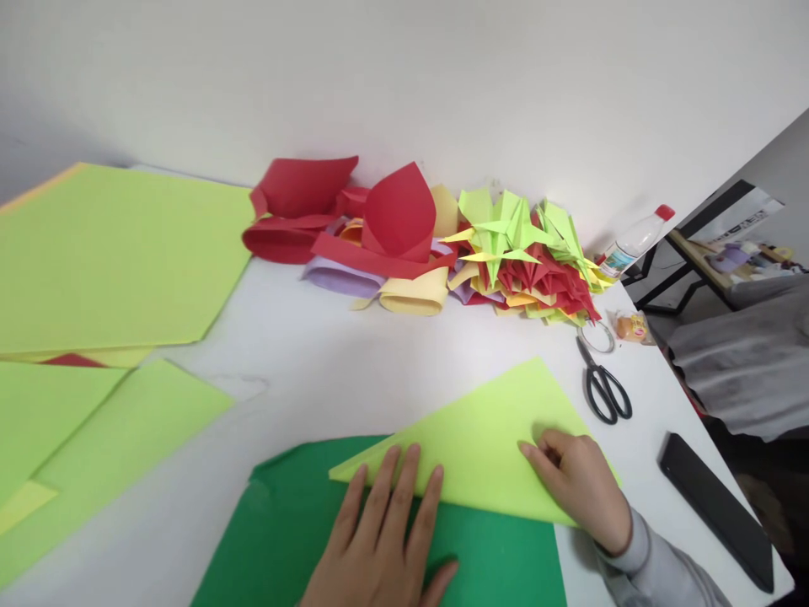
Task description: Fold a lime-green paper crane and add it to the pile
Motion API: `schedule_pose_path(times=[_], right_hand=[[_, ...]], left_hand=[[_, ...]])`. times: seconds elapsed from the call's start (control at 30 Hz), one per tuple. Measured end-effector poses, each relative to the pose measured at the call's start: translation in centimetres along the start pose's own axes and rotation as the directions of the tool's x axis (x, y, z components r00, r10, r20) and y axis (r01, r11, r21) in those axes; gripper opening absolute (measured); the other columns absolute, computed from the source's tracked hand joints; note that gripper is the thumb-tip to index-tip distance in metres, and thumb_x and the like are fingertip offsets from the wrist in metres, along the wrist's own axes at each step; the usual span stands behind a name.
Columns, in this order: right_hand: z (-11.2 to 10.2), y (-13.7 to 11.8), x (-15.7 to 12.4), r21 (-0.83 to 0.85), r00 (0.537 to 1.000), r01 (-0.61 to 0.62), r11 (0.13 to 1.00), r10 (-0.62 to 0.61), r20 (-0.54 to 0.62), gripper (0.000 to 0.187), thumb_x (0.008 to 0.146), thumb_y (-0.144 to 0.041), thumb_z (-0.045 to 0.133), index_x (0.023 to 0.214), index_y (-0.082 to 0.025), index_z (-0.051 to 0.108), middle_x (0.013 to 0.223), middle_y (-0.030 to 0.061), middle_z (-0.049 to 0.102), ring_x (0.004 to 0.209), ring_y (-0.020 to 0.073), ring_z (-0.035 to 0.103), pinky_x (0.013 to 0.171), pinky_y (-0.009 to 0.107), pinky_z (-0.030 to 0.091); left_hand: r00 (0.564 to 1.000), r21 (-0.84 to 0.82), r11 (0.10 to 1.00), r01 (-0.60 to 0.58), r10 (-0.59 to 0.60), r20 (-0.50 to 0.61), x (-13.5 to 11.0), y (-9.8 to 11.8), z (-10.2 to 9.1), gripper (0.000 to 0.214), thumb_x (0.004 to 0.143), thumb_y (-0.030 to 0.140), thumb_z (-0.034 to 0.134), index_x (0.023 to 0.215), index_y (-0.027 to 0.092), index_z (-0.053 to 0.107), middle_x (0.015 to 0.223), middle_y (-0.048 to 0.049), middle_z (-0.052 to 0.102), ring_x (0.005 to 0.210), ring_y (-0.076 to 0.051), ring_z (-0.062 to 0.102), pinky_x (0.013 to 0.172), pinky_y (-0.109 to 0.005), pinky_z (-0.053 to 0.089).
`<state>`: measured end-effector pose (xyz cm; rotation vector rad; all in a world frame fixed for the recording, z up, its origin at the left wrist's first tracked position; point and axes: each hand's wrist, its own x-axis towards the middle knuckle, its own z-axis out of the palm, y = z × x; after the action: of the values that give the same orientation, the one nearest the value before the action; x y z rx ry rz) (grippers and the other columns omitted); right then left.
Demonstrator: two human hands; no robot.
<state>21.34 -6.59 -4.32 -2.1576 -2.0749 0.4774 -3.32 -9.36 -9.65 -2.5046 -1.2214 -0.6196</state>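
Observation:
A light green sheet of paper (486,438), folded into a triangle, lies partly over a dark green mat (278,523). My left hand (385,531) is open, its fingers spread; the fingertips rest on the lower folded edge near the left point, and the palm is over the mat. On the right part of the sheet sits my right hand (578,480), fingers curled in and thumb towards the left. Nothing shows in its grasp, though the inside of the curl is partly hidden.
Large light green sheets (114,261) cover the left side. Along the wall lie rolled red paper (398,219) and a pile of folded paper pieces (524,253). Scissors (603,384), a plastic bottle (635,244), a small wrapped snack (632,329) and a long black case (714,510) are on the right.

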Motion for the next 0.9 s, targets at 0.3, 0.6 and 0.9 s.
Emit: schedule_pose_path(times=[0.3,0.6,0.9], right_hand=[[-0.4,0.7,-0.2,0.014,0.999,-0.008,1.000,0.008,0.032,0.044,0.090,-0.046,0.044,0.055,-0.021,0.036,0.047,-0.0039,0.041,0.046,0.0113,0.037,0.050,0.027,0.023],[-0.5,-0.2,-5.8,0.314,0.869,-0.292,0.903,0.114,0.482,0.044,0.089,-0.051,0.041,0.057,-0.022,0.036,0.039,-0.0061,0.038,0.036,0.0092,0.042,0.041,0.021,0.027],[-2.9,-0.2,-1.7,0.172,0.953,-0.030,0.985,-0.024,0.301,0.032,0.088,-0.039,0.051,0.063,-0.020,0.050,0.052,-0.0025,0.057,0.047,0.0103,0.052,0.046,0.021,0.033]], left_hand=[[0.995,-0.031,0.999,-0.044,0.046,0.089,1.0,-1.2,-1.0,0.064,0.083,0.056,0.047,0.130,0.014,0.051,0.136,-0.0192,0.051,0.126,-0.038,0.044,0.108,-0.054,0.023],[0.998,-0.166,0.985,0.046,-0.053,-0.039,1.3,-0.6,-0.3,0.055,0.087,0.054,0.034,0.109,0.014,0.065,0.126,-0.0175,0.060,0.122,-0.036,0.048,0.106,-0.055,0.025],[0.999,-0.153,0.987,-0.048,0.050,0.007,1.4,-1.7,-0.8,0.055,0.085,0.055,0.043,0.119,0.016,0.060,0.130,-0.0165,0.057,0.120,-0.036,0.051,0.102,-0.052,0.031]])
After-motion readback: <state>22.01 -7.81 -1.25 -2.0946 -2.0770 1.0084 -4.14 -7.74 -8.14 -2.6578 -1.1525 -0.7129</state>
